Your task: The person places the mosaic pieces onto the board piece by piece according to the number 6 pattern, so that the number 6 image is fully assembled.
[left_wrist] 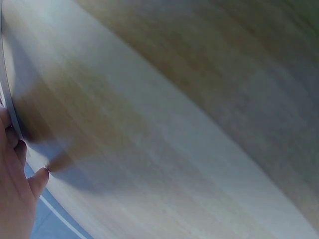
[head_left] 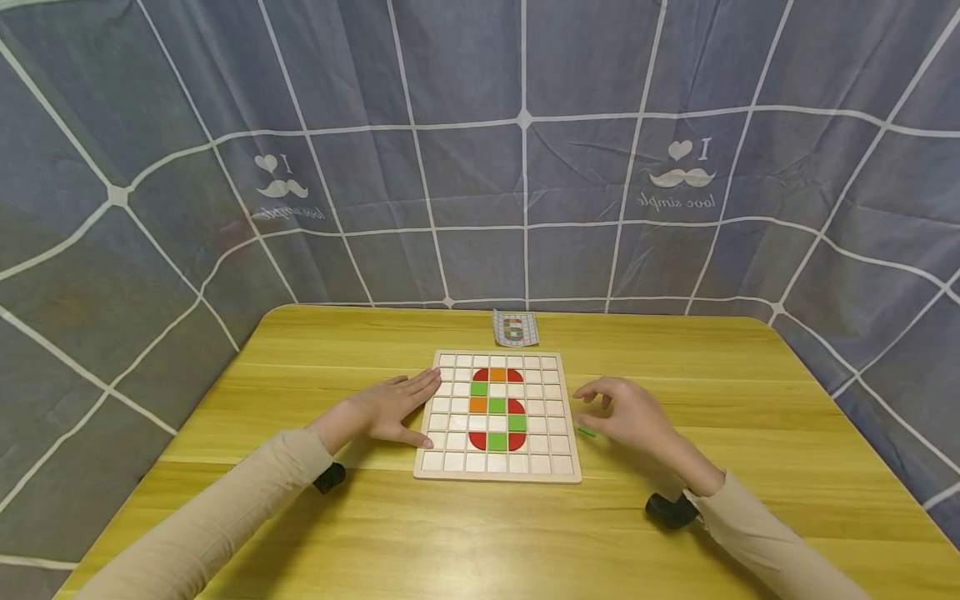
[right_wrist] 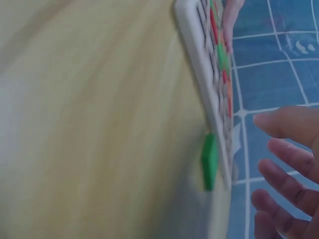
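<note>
A square wooden grid board (head_left: 497,477) lies on the table, with red, green and orange tiles set in its middle cells as a figure. Straight fingers of my left hand (head_left: 396,408) rest on the board's left edge, thumb spread toward the near corner. In the left wrist view, that hand (left_wrist: 15,184) shows only at the lower left. A loose green tile (right_wrist: 209,162) lies on the table close beside the board's right edge. My right hand (head_left: 626,412) hovers over this green tile (head_left: 587,431), its thumb and fingers parted and slightly bent, holding nothing.
Behind the board lies a small paper card (head_left: 515,328) printed with a similar coloured grid figure. The yellow wood-grain table (head_left: 360,533) reaches back to a grey-blue curtain (head_left: 480,183) with white lines. Dark wrist devices (head_left: 670,510) sit under both forearms.
</note>
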Demonstrator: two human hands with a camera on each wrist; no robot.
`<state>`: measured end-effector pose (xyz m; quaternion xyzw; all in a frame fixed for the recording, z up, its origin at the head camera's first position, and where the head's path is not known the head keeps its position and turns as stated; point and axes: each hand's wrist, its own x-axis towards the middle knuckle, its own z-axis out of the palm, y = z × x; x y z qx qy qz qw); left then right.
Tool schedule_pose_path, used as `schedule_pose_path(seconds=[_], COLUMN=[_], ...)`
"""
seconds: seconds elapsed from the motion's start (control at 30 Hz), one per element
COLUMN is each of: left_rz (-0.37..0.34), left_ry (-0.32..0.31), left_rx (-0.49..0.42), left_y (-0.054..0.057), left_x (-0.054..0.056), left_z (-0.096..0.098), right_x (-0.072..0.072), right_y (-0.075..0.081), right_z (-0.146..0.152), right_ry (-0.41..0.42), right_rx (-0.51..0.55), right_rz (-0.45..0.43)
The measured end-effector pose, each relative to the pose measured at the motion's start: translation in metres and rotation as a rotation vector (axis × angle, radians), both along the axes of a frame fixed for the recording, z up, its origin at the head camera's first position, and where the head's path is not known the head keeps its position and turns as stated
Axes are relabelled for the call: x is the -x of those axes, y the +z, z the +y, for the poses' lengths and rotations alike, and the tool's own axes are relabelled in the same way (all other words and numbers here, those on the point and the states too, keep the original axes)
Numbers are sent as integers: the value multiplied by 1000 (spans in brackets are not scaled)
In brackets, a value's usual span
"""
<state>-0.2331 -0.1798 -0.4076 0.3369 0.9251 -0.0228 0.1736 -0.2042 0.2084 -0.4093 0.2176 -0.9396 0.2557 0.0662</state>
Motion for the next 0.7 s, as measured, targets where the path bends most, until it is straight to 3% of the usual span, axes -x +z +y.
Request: schedule_pose_path(seconds=[0.17, 0.43, 0.7], left_rz=[-4, -8, 0], left_ry=[4, 8, -5], left_rx=[-3, -8, 6], left_y=[2, 3, 2], left_x=[-1, -1, 0], left_z=[-1, -1, 0], right_x=[-3, -5, -7], right_y=[-6, -10, -10], right_z=[11, 18, 20], right_ry=[2, -60, -86], right_rx=[-41, -33, -60], right_rz=[-9, -126, -164])
